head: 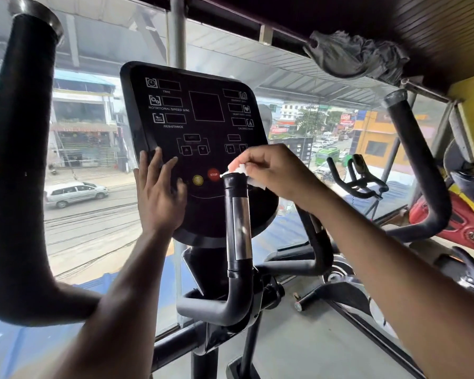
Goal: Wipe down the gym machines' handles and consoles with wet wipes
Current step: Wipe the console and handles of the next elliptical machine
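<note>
Against the lower face of the console (203, 138), my left hand (159, 198) lies flat with fingers straight and spread, steadying the panel. My right hand (274, 173) pinches a bunched white wet wipe (237, 170) just above the handle (238, 228), beside the red STOP button (214, 174). I judge the wipe light, soft and limp; keep it wadded between the fingertips. Pressed too lightly, it will likely slide on the smooth panel without cleaning.

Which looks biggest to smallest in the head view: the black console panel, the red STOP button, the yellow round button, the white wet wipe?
1. Black console panel
2. White wet wipe, partly hidden
3. Red STOP button and yellow round button: alike, not ranked.
</note>
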The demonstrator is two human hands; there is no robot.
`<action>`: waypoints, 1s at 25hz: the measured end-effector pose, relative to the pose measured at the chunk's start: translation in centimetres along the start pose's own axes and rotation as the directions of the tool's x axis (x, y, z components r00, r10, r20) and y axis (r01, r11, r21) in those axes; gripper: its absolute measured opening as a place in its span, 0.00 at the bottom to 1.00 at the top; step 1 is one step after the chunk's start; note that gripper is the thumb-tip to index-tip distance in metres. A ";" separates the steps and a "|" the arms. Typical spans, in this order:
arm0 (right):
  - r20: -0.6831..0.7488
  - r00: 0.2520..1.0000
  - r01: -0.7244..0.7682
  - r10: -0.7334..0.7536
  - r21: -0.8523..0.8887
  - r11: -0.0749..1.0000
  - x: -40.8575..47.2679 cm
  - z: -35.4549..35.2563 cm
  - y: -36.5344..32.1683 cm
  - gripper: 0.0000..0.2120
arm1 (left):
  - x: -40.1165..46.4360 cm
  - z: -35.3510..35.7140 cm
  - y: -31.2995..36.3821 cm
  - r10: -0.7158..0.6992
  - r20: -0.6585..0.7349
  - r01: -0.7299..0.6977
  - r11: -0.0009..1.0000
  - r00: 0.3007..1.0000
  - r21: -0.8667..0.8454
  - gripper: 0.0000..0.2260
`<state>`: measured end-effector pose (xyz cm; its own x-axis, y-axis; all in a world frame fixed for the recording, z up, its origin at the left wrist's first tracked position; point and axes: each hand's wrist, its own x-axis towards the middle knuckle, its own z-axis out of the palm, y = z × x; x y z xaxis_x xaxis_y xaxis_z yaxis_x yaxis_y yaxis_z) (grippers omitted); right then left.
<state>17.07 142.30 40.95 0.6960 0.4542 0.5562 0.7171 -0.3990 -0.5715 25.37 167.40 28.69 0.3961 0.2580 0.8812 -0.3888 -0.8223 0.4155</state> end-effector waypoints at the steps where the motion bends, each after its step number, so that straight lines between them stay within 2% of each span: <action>1: 0.121 0.993 0.021 -0.011 -0.084 0.996 1.0 -1.1 -0.6 0.12 | 0.0 0.0 0.0 0.004 -0.001 -0.004 1.000 1.000 0.004 0.21; 4: 0.343 0.939 0.018 0.027 -0.128 0.992 3.4 -2.9 -2.2 0.12 | 0.0 0.0 0.0 0.014 0.001 -0.014 1.000 1.000 0.005 0.21; 7: 0.439 0.893 -0.026 0.101 -0.174 0.984 5.8 -2.6 -3.1 0.11 | 0.0 -0.1 0.1 0.008 0.014 -0.008 1.000 1.000 0.012 0.21; 11: 0.564 0.790 0.033 0.240 -0.431 0.902 7.8 -2.8 -3.9 0.04 | -0.1 -0.3 -0.1 0.016 0.019 -0.016 1.000 1.000 0.021 0.22; 13: 0.609 0.739 0.040 0.287 -0.465 0.884 7.7 -3.8 -4.2 0.04 | 0.0 -0.3 -0.2 0.013 0.021 -0.013 1.000 1.000 0.020 0.22; 14: 0.613 0.742 0.047 0.270 -0.450 0.892 7.5 -4.3 -4.3 0.04 | 0.0 -0.2 -0.2 0.012 0.021 -0.012 1.000 1.000 0.018 0.22; 18: 0.543 0.832 0.123 0.112 -0.378 0.917 6.6 -3.8 -4.3 0.05 | 0.1 -0.1 -0.2 0.009 0.027 -0.009 1.000 1.000 0.014 0.22; 20: 0.518 0.850 0.141 0.096 -0.399 0.906 6.7 -2.7 -3.8 0.05 | 0.1 -0.2 -0.3 0.009 0.035 -0.010 1.000 0.999 0.023 0.22; 23: 0.519 0.841 0.105 0.151 -0.432 0.896 6.6 -3.0 -3.6 0.05 | 0.0 -0.3 -0.2 0.008 0.048 -0.009 0.999 0.999 0.032 0.21; 25: 0.455 0.887 0.123 0.085 -0.408 0.905 5.8 -3.6 -3.7 0.04 | 0.0 -0.2 -0.2 0.006 0.055 -0.008 0.999 0.998 0.033 0.22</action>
<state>18.63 143.54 48.52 0.6607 0.7311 0.1702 0.7496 -0.6301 -0.2030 25.24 167.65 28.70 0.4387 0.2247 0.8701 -0.3643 -0.8407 0.4008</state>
